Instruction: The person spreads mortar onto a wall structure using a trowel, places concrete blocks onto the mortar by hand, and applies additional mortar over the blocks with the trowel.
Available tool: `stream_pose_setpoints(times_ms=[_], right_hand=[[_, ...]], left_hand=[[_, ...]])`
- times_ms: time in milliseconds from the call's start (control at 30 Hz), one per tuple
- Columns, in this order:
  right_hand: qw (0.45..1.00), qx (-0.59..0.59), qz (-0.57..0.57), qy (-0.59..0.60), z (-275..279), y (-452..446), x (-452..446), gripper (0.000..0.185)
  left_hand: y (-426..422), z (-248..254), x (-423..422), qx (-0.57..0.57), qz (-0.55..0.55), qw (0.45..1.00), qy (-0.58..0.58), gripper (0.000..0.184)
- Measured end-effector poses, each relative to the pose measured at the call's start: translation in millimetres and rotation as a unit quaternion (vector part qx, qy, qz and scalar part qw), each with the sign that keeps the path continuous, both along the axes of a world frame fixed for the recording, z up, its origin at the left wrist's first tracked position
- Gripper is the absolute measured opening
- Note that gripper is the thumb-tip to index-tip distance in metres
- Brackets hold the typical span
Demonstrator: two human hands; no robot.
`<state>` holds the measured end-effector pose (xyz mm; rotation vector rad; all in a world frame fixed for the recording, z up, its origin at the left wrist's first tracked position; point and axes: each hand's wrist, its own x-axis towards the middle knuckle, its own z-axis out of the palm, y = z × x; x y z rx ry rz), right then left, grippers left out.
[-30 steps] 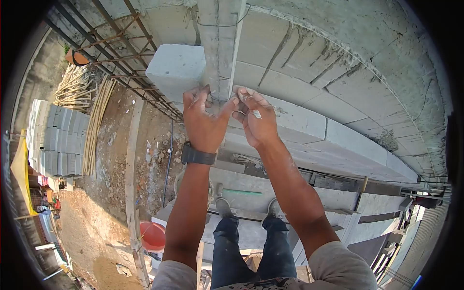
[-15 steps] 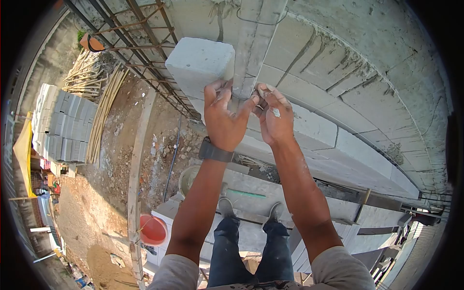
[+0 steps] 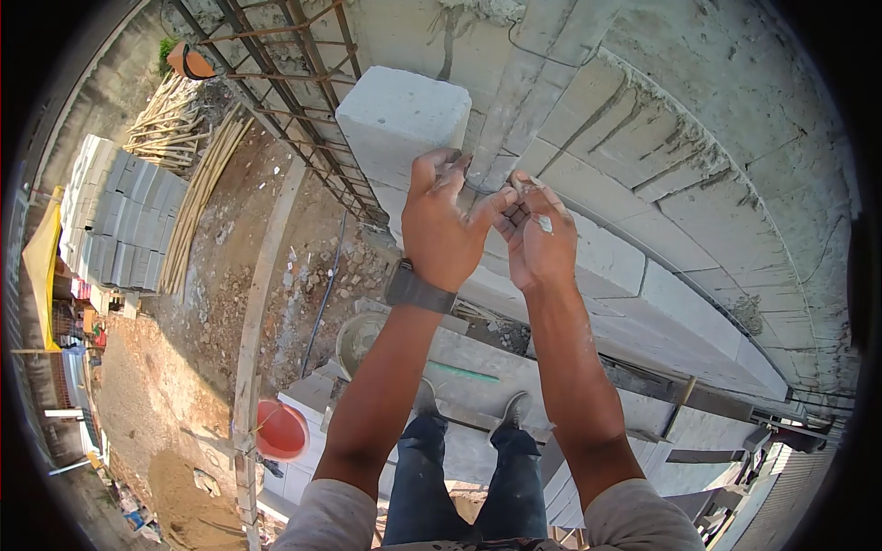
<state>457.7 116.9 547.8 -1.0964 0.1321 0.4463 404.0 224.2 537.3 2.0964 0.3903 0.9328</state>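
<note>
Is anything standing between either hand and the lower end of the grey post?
Nothing visible does. The left hand and right hand are close at either side of the lower end of the grey post; the white block stands left of the post, not in between.

Left grip near grey post

The wearer's view has swung round in the past second: the grey post, near vertical before, now slants up to the right. Both hands, left and right, sit further right in the view, and so does the pale block. More of the round pan shows past the left forearm that mostly hid it.
</note>
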Motion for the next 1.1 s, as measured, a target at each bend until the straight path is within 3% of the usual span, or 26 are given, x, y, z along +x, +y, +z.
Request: stream_pose_setpoints(times_ms=[67,167,367,567,667,767,1100], right_hand=[[1.000,0.006,-0.006,0.000,-1,0,2,0.027],[0.998,0.047,0.020,-0.028,-13,-5,11,0.026],[0.997,0.041,0.031,-0.054,-11,-6,11,0.025],[0.998,0.042,0.021,-0.042,-10,-5,13,0.028],[0.998,0.035,0.022,-0.041,-6,-5,11,0.029],[0.998,0.035,0.035,-0.031,-8,-6,12,0.029],[0.991,0.073,0.075,-0.083,-22,-20,2,0.032]], left_hand=[[-1,-3,2,-0.012,-0.005,1.000,-0.015,0.042],[0,-3,4,-0.084,-0.039,0.995,-0.024,0.056],[-8,-2,6,-0.110,-0.013,0.993,-0.043,0.054],[-3,-1,5,-0.033,-0.019,0.999,-0.035,0.055],[-2,6,2,0.051,0.006,0.999,-0.009,0.040],[-2,6,2,-0.042,-0.019,0.999,0.001,0.043],[0,-2,-12,-0.076,-0.044,0.996,-0.027,0.071]])
